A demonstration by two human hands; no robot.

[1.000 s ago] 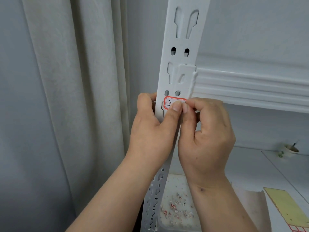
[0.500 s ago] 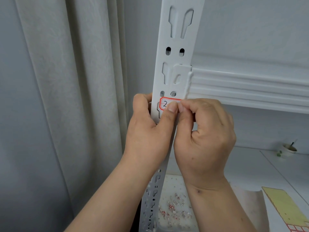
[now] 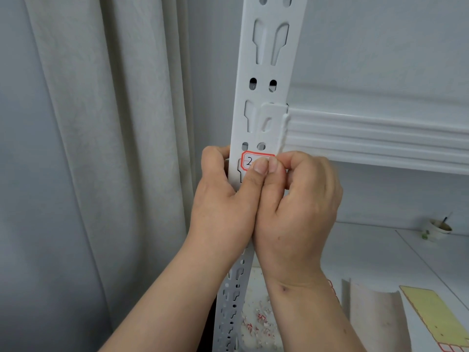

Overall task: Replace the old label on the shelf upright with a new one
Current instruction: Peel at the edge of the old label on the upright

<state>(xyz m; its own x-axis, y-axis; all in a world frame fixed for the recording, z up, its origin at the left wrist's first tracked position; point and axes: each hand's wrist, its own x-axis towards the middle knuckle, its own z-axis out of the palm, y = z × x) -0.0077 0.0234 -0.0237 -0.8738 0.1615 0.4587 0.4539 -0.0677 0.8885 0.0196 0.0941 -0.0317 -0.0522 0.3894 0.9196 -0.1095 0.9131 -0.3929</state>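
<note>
Left hand (image 3: 223,199) gripping upright (image 3: 269,72), thumb on red-edged label (image 3: 250,161); right hand (image 3: 297,212) pinching label's right edge.

Red-bordered white label (image 3: 250,161) marked "2", stuck flat on white slotted upright (image 3: 269,72).

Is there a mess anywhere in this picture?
Yes. Small red and white paper scraps lie scattered on the lower shelf, below both hands. They look like bits torn from labels.
</note>
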